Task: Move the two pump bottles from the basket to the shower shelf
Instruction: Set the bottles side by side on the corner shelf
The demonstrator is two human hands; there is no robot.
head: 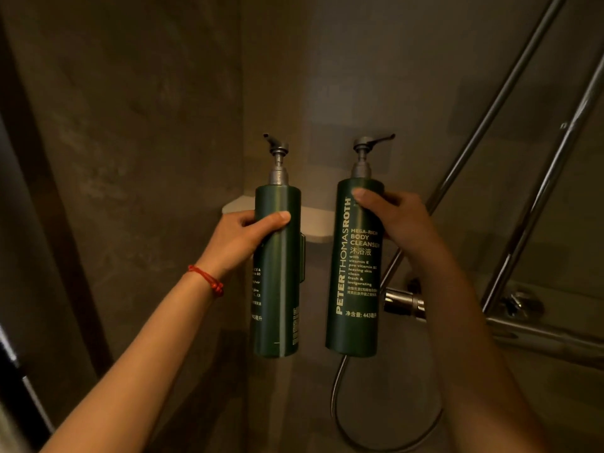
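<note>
I hold two tall dark green pump bottles upright in front of the shower corner. My left hand [243, 237] grips the left pump bottle [277, 289] around its upper body; its grey pump points left. My right hand [397, 220] grips the right pump bottle [354, 273], labelled body cleanser, near its shoulder; its pump points right. A white corner shower shelf [313, 223] shows between and behind the bottles, partly hidden by them. Both bottles hang in the air with their bases well below the shelf's level. The basket is not in view.
Chrome shower rails [510, 178] slant up on the right, with a mixer valve [403, 302] and a horizontal bar [539, 335] below. A metal hose [340, 384] loops down under the right bottle. Dark stone walls meet at the corner. A dark door frame [49, 204] runs along the left.
</note>
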